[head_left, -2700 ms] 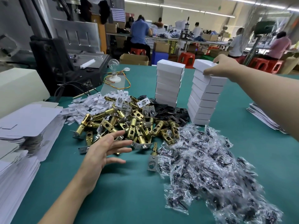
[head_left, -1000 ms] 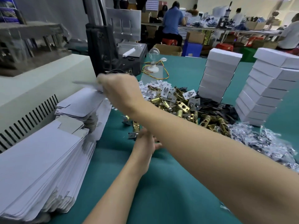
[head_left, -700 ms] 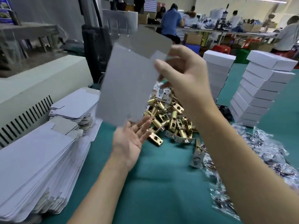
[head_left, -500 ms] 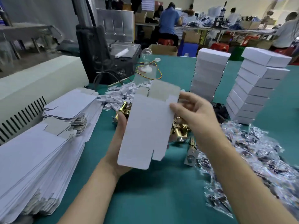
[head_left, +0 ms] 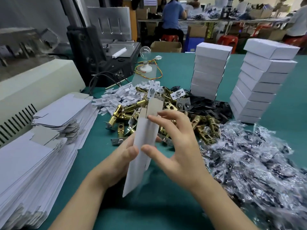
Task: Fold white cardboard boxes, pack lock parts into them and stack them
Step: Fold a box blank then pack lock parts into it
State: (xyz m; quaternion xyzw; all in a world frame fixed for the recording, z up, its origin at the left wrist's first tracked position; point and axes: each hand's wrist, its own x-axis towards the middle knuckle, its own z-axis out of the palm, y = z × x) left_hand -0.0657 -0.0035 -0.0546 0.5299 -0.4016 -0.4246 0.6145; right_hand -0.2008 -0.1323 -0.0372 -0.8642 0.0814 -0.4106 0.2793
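The flat white box blank (head_left: 132, 178) stood nearly edge-on above the teal worktop (head_left: 166, 209), leaning away toward the pile of brass latches (head_left: 206, 128) behind it (only its top flap showed the grey inner side). The left hand (head_left: 116, 163) gripped its lower half, thumb on the near face and fingers (head_left: 128, 142) curled behind. The right hand (head_left: 181, 155) was relaxed and spread, its thumb pressing the blank beside the left thumb and its forefinger touching the card just below the flap.
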